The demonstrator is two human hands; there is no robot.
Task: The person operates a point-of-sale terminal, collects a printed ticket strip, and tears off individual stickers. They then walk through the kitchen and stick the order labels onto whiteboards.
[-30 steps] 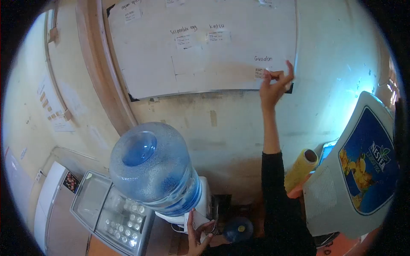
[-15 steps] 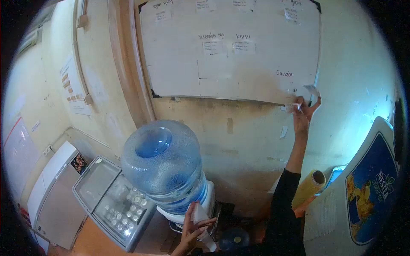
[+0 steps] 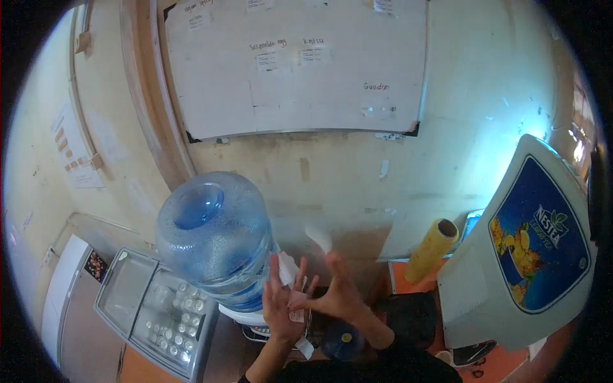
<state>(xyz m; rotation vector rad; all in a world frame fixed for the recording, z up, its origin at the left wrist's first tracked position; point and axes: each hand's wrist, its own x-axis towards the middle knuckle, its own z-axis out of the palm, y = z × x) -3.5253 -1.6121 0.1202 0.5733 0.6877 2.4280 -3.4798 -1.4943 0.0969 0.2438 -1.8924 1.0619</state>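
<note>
At the far left, a white cabinet (image 3: 62, 290) is fading into the dark lens edge, and beside it a glass-topped case (image 3: 131, 284) is showing small round lids whose contents are staying unreadable. A large blue water bottle (image 3: 214, 236) is standing upside down on a white dispenser (image 3: 246, 317), whose front is being partly hidden by the left hand (image 3: 283, 314). That hand is spreading its fingers, with crumpled white paper (image 3: 288, 269) showing among and behind them; whether they are pinching it cannot be told. A small pale slip (image 3: 297, 300) is lying against its palm, meeting the right thumb. The right hand (image 3: 345, 299) is blurring, its thumb and index finger standing wide apart in an open grip; a smeared white strip (image 3: 318, 239) is showing above the index fingertip, contact being unclear. Overhead, the whiteboard (image 3: 306, 83) is running out of view. Farther right, a yellow roll (image 3: 429, 254) is leaning near a Nestea machine (image 3: 511, 255).
</note>
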